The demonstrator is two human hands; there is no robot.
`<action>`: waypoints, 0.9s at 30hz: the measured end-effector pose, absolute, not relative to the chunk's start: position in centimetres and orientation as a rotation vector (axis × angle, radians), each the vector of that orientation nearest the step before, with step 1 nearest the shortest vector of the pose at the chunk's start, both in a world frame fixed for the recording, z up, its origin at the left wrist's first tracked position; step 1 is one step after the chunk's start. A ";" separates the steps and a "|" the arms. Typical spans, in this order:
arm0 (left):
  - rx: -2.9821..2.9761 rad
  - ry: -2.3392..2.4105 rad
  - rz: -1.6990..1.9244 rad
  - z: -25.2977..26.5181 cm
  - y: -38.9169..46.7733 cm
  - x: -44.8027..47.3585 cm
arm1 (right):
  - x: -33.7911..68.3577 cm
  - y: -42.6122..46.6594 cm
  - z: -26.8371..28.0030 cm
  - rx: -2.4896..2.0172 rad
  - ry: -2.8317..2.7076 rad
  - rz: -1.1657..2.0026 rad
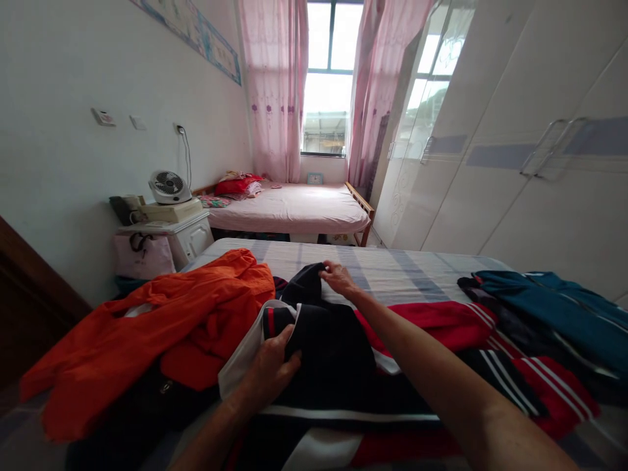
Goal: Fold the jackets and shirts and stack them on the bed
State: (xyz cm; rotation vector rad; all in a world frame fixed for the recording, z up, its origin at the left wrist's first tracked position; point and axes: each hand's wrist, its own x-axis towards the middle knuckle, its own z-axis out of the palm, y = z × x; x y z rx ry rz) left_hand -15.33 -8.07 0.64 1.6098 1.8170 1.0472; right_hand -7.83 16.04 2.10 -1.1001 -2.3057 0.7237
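Observation:
A dark navy, red and white track jacket (333,347) lies spread on the bed in front of me. My left hand (275,366) is closed on the white-edged opening near its red-striped collar, thumb on the outside. Further off, my right hand (338,278) pinches the tip of a raised dark piece of cloth, which looks like part of the same jacket. A red sleeve (436,320) with white stripes passes behind my right forearm. Close by on the left, an orange jacket (196,320) is heaped over dark cloth.
A teal jacket (564,314) lies on dark garments at the right of the striped bed sheet (392,265). Beyond is a second bed (294,206) beneath the window. A small fan (169,186) stands on a white cabinet (193,239) at left; a white wardrobe (495,176) lines the right.

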 end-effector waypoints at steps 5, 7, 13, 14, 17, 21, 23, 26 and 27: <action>1.585 1.742 1.100 1.0 -8.2 -15.2 | -3.4 17.6 8.6 -1.018 -2.004 0.459; 1.540 1.717 1.123 1.1 -8.3 -15.4 | -0.4 17.8 11.4 -0.943 -1.882 0.364; 1.291 1.649 1.294 2.7 -7.9 -17.0 | 9.8 15.8 17.2 -0.928 -1.746 0.167; 1.295 1.643 1.302 3.1 -7.5 -17.3 | 11.4 15.1 17.5 -0.962 -1.717 0.137; 1.433 1.701 1.170 4.2 -5.9 -18.3 | 16.3 13.4 16.6 -1.083 -1.742 0.163; 1.738 2.009 0.825 4.4 -4.5 -17.9 | 23.2 11.9 10.8 -1.220 -2.137 0.292; 1.879 2.242 0.759 4.2 -4.6 -16.4 | 26.2 11.6 7.2 -1.282 -2.247 0.300; 2.261 2.241 0.842 3.6 -5.3 -12.9 | 28.7 11.5 3.4 -1.479 -2.145 0.301; 2.423 2.110 0.831 3.3 -5.6 -11.6 | 29.0 11.4 2.7 -1.557 -2.091 0.298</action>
